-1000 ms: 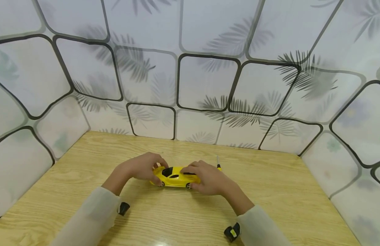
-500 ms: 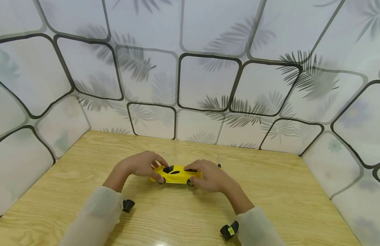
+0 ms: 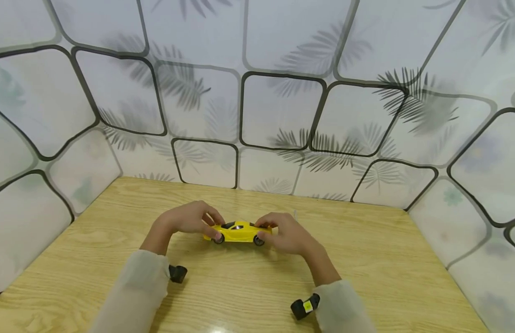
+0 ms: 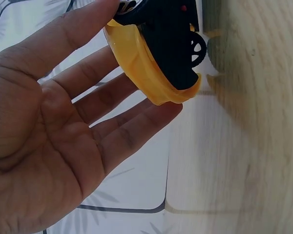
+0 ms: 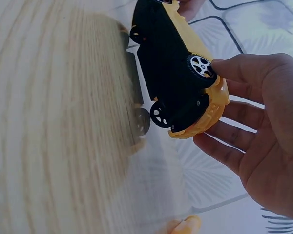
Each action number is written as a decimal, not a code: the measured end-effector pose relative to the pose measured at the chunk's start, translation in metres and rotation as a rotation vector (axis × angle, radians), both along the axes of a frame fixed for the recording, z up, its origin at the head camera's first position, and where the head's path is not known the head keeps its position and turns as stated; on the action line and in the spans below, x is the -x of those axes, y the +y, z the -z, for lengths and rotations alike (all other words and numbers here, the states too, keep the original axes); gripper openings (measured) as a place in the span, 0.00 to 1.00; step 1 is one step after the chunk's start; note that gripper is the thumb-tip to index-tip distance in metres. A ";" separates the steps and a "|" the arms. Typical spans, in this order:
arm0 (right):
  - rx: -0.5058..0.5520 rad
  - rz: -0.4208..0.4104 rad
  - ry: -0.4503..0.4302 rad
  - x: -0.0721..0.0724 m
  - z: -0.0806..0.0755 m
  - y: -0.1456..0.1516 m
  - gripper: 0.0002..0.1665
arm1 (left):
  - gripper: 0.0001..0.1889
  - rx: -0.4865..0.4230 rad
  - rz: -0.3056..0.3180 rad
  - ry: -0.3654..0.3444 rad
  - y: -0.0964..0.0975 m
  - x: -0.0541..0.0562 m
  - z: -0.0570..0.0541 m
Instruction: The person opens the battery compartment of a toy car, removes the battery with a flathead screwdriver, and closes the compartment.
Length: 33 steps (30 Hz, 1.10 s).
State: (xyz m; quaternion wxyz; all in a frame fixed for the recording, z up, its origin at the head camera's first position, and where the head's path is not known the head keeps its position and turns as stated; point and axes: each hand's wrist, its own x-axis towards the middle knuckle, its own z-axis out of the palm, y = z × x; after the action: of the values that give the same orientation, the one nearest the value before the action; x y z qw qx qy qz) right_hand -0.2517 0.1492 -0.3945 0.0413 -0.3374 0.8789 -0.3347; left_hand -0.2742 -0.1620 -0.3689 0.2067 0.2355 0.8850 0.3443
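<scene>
A yellow toy car (image 3: 238,232) is held at both ends between my two hands. My left hand (image 3: 190,217) grips the left end, its thumb at a wheel and its fingers behind. At the right end my right hand (image 3: 287,232) pinches the car the same way, thumb on a silver-spoked wheel (image 5: 201,67). The black underside (image 5: 171,73) shows in both wrist views, with the near side raised off the wood. Whether the far wheels touch the table cannot be told. Behind the right hand, only the thin shaft of a screwdriver (image 3: 295,214) shows in the head view.
The pale wooden table (image 3: 240,291) meets a patterned wall covering (image 3: 274,111) at the back and both sides. Black wrist devices (image 3: 177,274) hang by both sleeves. A yellow end piece (image 5: 187,225) lies at the bottom of the right wrist view.
Both hands have lifted the car slightly and tipped it, so its side faces me more and the roof shows less. The screwdriver's handle has gone out of sight behind the right hand.
</scene>
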 end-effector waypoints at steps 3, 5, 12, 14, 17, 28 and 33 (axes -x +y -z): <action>0.035 -0.002 0.007 0.002 0.002 0.002 0.16 | 0.19 -0.023 0.014 -0.009 -0.002 0.002 0.001; 0.053 0.003 0.009 0.003 0.004 0.003 0.17 | 0.18 -0.044 0.026 -0.015 -0.003 0.004 0.003; 0.102 0.063 -0.052 0.004 0.005 0.004 0.16 | 0.18 -0.133 0.049 -0.062 -0.009 0.007 0.007; 0.113 0.080 -0.069 0.004 0.005 0.003 0.16 | 0.17 -0.150 0.042 -0.070 -0.011 0.007 0.007; 0.130 0.098 -0.089 0.004 0.004 0.004 0.16 | 0.16 -0.162 0.024 -0.070 -0.012 0.007 0.008; 0.171 0.166 -0.100 0.013 0.011 0.006 0.16 | 0.15 -0.223 -0.042 -0.050 -0.010 0.012 0.012; 0.142 0.202 -0.093 0.015 0.012 0.007 0.18 | 0.16 -0.235 -0.092 -0.047 -0.009 0.014 0.014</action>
State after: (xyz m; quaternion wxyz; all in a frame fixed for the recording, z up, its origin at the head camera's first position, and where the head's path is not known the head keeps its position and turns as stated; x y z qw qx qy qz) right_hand -0.2666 0.1560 -0.4066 0.0240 -0.2335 0.8795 -0.4140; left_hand -0.2887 -0.1713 -0.3829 0.1822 0.2092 0.8435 0.4600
